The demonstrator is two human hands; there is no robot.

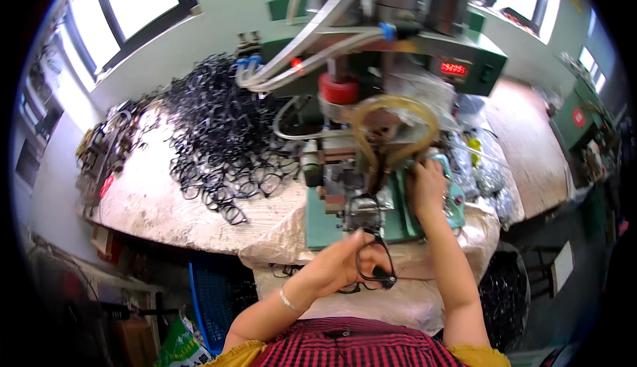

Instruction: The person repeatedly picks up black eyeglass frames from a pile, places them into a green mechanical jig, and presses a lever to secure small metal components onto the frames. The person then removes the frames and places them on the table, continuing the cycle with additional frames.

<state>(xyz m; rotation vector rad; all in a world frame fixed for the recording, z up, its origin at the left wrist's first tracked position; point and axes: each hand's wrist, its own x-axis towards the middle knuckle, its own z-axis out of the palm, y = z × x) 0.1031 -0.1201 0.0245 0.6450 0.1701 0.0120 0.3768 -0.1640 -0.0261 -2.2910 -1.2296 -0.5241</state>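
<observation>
My left hand (346, 264) is closed on a black eyeglass frame (392, 261) just in front of the machine's green base. The frame is turned on edge, and one rim loops beside my fingers. My right hand (428, 186) reaches forward along the right side of the machine, at a teal tray (454, 201) with a red button on it. Its fingertips point down and are partly hidden, so what they touch does not show. The press machine (361, 204), with a yellow hose looped at its front, stands between and beyond my hands.
A large heap of black eyeglass frames (222, 128) covers the table on the left. Bagged parts (490, 174) lie right of the machine. Below the table edge are a blue basket (204, 294) on the left and a bag of dark frames (502, 294) on the right.
</observation>
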